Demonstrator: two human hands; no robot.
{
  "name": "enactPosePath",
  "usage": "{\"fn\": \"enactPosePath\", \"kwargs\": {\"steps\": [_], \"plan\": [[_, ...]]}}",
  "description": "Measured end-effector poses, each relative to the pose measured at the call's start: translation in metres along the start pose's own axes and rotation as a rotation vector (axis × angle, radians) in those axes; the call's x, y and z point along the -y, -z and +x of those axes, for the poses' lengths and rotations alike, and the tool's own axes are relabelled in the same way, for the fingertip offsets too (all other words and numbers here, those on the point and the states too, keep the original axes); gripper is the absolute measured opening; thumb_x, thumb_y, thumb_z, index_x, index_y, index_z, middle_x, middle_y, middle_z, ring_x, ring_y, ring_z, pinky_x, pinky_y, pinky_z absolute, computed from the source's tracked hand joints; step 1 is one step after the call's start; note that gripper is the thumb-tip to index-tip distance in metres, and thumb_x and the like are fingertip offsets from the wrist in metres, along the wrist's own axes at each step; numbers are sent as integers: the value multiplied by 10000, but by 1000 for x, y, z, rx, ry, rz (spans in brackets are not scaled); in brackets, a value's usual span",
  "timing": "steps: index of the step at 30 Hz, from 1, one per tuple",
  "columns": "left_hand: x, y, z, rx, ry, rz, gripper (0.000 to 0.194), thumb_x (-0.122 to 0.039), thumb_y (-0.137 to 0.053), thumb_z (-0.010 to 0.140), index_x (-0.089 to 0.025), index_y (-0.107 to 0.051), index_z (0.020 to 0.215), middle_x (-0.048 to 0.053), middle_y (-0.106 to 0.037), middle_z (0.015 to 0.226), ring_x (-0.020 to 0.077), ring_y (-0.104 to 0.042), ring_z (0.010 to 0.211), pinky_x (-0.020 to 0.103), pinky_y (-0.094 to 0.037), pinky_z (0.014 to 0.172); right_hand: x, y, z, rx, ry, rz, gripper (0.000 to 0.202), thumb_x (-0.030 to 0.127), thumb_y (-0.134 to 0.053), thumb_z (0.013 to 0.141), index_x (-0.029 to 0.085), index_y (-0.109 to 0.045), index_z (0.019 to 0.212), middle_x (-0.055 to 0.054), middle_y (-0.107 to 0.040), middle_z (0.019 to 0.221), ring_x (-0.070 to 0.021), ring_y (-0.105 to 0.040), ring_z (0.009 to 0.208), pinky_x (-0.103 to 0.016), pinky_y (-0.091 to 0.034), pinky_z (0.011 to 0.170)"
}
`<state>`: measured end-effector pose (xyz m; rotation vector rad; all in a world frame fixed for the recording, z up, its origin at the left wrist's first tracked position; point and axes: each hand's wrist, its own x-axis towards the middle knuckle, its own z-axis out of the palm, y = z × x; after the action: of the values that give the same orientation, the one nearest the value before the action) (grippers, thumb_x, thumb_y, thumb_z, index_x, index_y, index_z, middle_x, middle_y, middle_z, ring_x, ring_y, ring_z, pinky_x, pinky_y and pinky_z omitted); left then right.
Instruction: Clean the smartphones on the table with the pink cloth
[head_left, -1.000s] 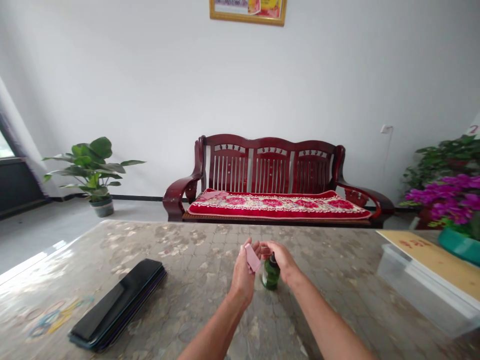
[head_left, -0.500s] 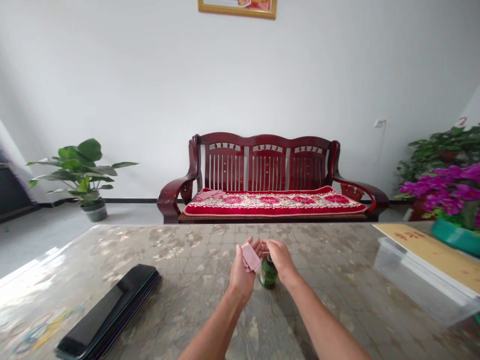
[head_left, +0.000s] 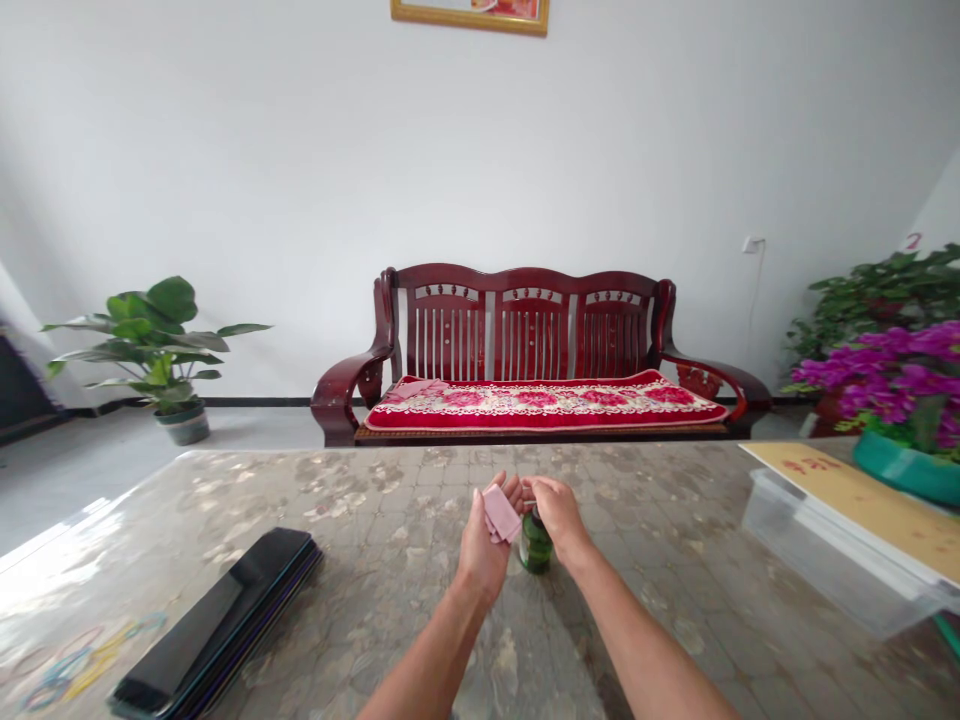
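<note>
My left hand (head_left: 480, 560) is turned palm up, its thumb against a small folded pink cloth (head_left: 502, 514) that rests across the palm and fingers. To its right, a small green bottle (head_left: 535, 548) with a dark neck stands upright on the table. My right hand (head_left: 561, 515) curls over the top of this bottle, fingertips bent toward the fingers of my left hand. The cap and the exact grip are hidden behind the right hand.
On the patterned tabletop (head_left: 375, 580), a stack of dark phones (head_left: 217, 620) lies at left beside several coloured rubber bands (head_left: 82, 660). A clear plastic box (head_left: 825, 555) stands at right, under a tan booklet (head_left: 847, 500). Beyond the table is a wooden bench (head_left: 532, 310).
Both hands, the pink cloth and the bottle keep nearly the same places. The whole view has shifted slightly.
</note>
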<state>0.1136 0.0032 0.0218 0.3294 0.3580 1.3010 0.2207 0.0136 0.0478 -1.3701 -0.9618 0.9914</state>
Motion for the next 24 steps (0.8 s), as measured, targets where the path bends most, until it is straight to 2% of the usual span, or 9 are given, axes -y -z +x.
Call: {"fn": "enactPosePath", "kwargs": {"steps": [9, 12, 15, 19, 24], "plan": [[-7, 4, 0, -18, 23, 1, 484, -387, -281, 1038, -131, -563, 1336, 175, -683, 1193, 253, -629, 1155, 434, -409, 1078, 1, -2, -3, 10, -19, 28, 283, 378, -513, 661, 177, -693, 744, -62, -717, 673, -214, -676, 700, -280, -502, 622], [-11, 3, -1, -32, 13, 14, 476, -386, -288, 1035, -139, -579, 1320, 162, -692, 1181, 243, -630, 1154, 421, -382, 1101, 0, -1, -3, 3, -32, 38, 316, 383, -515, 654, 169, -701, 793, -61, -721, 672, -204, -668, 666, -278, -494, 609], [-14, 3, -2, -44, -5, 36, 476, -386, -296, 1033, -129, -596, 1299, 164, -692, 1181, 236, -638, 1140, 398, -364, 1113, -1, 0, -2, 11, -47, 41, 305, 390, -533, 646, 163, -702, 760, -61, -708, 634, -190, -641, 602, -271, -469, 563], [-15, 5, -1, -17, -25, 64, 454, -406, -373, 1011, -131, -599, 1292, 176, -675, 1210, 248, -642, 1132, 399, -370, 1104, 0, 2, -1, 58, -38, 49, 309, 441, -581, 654, 157, -696, 691, -71, -704, 639, -184, -627, 607, -266, -450, 555], [-13, 6, 2, -14, -37, 96, 447, -450, -468, 965, -134, -633, 1234, 180, -666, 1224, 276, -606, 1184, 426, -353, 1112, -1, 2, 0, 75, -49, 44, 340, 434, -532, 668, 147, -704, 733, -67, -698, 625, -184, -616, 595, -265, -428, 531]]}}
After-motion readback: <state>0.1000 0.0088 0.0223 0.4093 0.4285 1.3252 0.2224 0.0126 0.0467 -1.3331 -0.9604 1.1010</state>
